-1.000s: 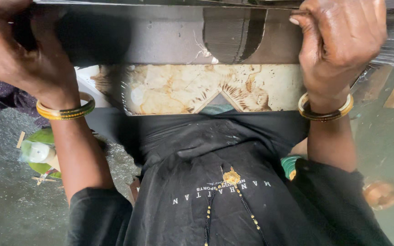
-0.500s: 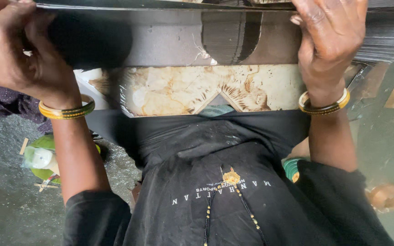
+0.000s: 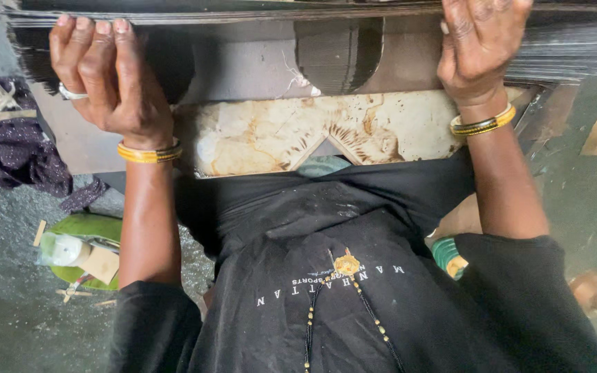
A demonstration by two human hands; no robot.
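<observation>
I see my left hand (image 3: 108, 79) and right hand (image 3: 481, 48) on the thick stack of dark grey sheets (image 3: 561, 41). Both sets of fingers are curled over its top edge, gripping it.

Two hands, the left hand (image 3: 108, 79) and the right hand (image 3: 481, 48), rest on one stack of dark sheets (image 3: 575, 48). Two gold bangles: one on the left wrist (image 3: 148, 153), one on the right wrist (image 3: 481, 124). One silver ring (image 3: 70, 93). One stained cream board (image 3: 271, 135). One green plate (image 3: 91, 231).
</observation>
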